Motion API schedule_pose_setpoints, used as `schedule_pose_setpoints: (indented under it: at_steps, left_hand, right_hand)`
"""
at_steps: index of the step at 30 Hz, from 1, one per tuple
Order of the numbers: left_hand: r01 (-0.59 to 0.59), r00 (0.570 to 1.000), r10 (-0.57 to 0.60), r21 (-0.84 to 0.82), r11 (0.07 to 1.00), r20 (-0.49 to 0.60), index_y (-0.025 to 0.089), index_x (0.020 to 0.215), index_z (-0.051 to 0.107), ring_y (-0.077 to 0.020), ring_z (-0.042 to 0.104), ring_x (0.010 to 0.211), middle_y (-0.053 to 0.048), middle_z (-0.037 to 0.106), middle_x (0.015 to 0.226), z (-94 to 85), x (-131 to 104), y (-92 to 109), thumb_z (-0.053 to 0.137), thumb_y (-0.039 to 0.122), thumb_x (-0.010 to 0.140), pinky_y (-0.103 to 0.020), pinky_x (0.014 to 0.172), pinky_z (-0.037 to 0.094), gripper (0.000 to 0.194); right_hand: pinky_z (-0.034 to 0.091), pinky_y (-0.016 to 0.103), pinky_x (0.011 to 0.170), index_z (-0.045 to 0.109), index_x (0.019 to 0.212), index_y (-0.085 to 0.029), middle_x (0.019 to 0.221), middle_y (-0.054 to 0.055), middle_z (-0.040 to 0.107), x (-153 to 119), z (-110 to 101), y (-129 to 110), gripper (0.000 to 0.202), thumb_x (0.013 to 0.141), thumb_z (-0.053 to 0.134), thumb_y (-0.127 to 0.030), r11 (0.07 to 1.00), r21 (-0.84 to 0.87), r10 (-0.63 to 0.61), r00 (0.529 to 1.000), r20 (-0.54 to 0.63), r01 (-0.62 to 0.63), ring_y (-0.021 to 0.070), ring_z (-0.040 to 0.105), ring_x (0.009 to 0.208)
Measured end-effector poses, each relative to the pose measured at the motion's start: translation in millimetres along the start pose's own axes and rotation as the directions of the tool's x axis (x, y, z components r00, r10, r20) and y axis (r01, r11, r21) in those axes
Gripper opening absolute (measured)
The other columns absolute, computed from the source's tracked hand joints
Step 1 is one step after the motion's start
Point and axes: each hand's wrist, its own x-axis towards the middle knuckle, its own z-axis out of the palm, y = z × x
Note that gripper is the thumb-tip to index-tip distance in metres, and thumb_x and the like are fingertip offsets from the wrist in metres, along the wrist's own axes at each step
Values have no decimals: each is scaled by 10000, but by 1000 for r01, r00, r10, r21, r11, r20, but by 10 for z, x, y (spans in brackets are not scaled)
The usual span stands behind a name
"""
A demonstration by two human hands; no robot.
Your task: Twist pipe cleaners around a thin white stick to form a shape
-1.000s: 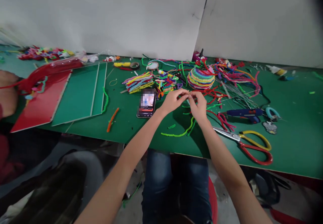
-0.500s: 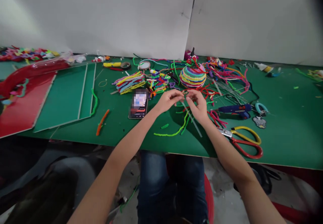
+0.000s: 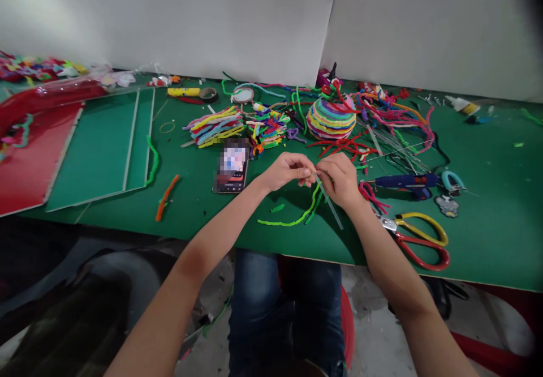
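Observation:
Just above the green table, my left hand and my right hand meet fingertip to fingertip. Both have their fingers pinched together, and whatever is between them is too small and covered to make out. Under the fingers a translucent stick slants toward the table's front edge; its far end is hidden by the hands. Beside it, a curved lime-green pipe cleaner runs up beneath my left hand. A short green piece lies apart from it. Behind my hands sits a ball wound in striped, multicoloured pipe cleaners.
Left of my hands lie a phone, a pipe cleaner bundle and an orange piece. On the right are a blue glue gun, scissors with yellow and red handles and pliers. Boards cover the left side.
The view has shifted slightly. My fingertips have drawn closer together and lower, and my right hand has turned more over the fingertips. The small coloured bit between them is now hidden.

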Motion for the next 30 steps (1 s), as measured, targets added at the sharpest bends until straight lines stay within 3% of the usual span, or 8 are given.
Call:
schedule_pose_setpoints:
  at_steps: [5,10,17,21,25,30]
  left_hand:
    - [39,996,-41,31,999,82,151,880,630,-146,678,685,-55,704,775,-82,11,3,757,434,665,-196,486,462,377]
    - [8,1000,-11,145,989,17,126,806,646,-119,647,635,-62,706,732,-162,17,16,765,383,672,-184,468,424,313]
    - [-71,995,78,104,992,-69,120,655,636,-114,627,558,-55,690,649,-173,25,3,814,429,574,-216,496,469,366]
    - [-64,992,76,114,991,-103,122,648,638,-112,619,556,-43,680,636,-179,41,12,816,464,546,-228,516,490,398]
    - [-50,997,57,126,991,-57,130,723,651,-87,602,571,-18,661,637,-209,45,21,799,426,599,-221,572,505,354]
    - [4,997,-16,153,988,78,138,827,667,-112,644,664,-38,684,736,-226,23,22,769,392,656,-218,579,507,322]
  right_hand:
    - [390,335,667,605,849,-232,830,53,654,-13,-15,32,174,908,456,-298,993,-112,-28,1000,7,29,185,547,763]
    - [379,332,649,611,836,-233,819,48,664,-11,-24,26,174,903,462,-293,984,-178,-19,997,69,31,184,560,754]
    - [414,336,646,592,841,-245,777,42,645,-25,9,-20,140,893,464,-265,996,-76,-46,999,2,46,183,551,731]
    - [407,351,639,584,810,-243,752,48,628,-39,35,-9,165,896,451,-288,995,-97,-25,999,37,29,191,535,706]
    - [429,342,653,573,810,-233,767,50,623,-37,50,5,148,897,462,-278,997,-78,20,998,62,-15,189,533,725]
    - [452,330,656,576,824,-227,777,48,625,-38,58,38,121,889,476,-250,1000,2,28,998,58,-28,186,552,753]
